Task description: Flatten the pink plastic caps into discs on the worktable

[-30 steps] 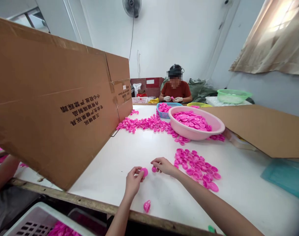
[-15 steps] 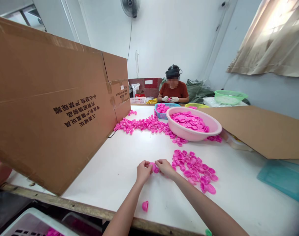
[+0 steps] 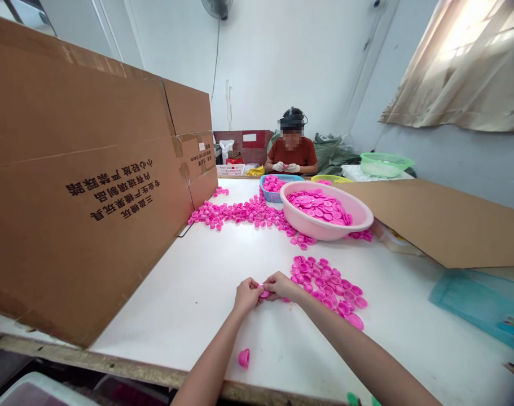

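Over the white table (image 3: 176,304), my left hand (image 3: 246,295) and my right hand (image 3: 279,286) meet at the fingertips. Both are closed on a small round pink plastic piece (image 3: 264,292), mostly covered by the fingers. Just right of my right hand lies a loose group of pink cup-shaped pieces (image 3: 328,286), with a few flat oval ones at its near end. One single pink cup (image 3: 244,358) rests on its side near the front edge, beside my left forearm.
A large cardboard box (image 3: 91,186) walls off the left. Farther back are a pink basin (image 3: 324,228) of flat discs, a blue basket (image 3: 271,194) and a band of pink cups (image 3: 240,212). Cardboard (image 3: 447,225) lies at right. A gloved person (image 3: 291,152) sits opposite.
My hands have come closer together, and my right fingers now cover more of the pink piece. The whole view has shifted slightly, with things appearing farther left.
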The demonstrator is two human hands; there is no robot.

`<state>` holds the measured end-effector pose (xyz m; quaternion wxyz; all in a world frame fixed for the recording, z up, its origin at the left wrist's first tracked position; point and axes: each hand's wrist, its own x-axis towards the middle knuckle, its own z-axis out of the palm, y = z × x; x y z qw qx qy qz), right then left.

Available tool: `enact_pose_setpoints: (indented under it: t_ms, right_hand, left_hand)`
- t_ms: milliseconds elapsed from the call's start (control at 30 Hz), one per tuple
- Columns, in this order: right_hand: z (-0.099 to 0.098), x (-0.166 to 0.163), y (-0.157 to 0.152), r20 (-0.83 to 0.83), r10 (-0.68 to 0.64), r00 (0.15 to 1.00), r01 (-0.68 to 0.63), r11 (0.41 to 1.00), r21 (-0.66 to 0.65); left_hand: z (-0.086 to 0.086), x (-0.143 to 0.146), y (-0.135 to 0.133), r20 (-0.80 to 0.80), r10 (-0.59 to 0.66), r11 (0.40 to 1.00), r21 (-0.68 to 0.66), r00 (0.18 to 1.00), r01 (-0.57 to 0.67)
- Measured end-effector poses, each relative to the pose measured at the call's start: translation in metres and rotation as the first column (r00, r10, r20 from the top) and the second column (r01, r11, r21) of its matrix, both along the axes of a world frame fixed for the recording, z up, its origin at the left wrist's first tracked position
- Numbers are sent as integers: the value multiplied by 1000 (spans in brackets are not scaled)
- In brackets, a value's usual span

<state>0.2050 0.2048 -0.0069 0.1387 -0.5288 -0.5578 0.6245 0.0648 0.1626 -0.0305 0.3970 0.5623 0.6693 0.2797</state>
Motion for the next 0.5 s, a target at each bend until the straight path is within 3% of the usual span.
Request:
enact_pose_setpoints:
  t_ms: [167, 300, 400, 500]
  right_hand:
    - [-5, -1, 3, 45, -6, 999, 5, 1000, 30]
    - [-9, -2, 4, 44, -9, 999, 8, 1000, 30]
    - [-6, 0, 8, 110, 61, 992, -62, 998, -1]
    - [1, 3, 14, 244, 193, 950, -188, 981, -46]
  left_hand:
    - [15, -5, 14, -184, -14, 1000, 0, 983, 14]
    - [26, 9, 20, -344, 91, 995, 64, 934, -73]
    - [25, 24, 21, -490, 196, 978, 157, 849, -135]
    - [20, 31, 20, -623, 236, 966, 231, 745, -113]
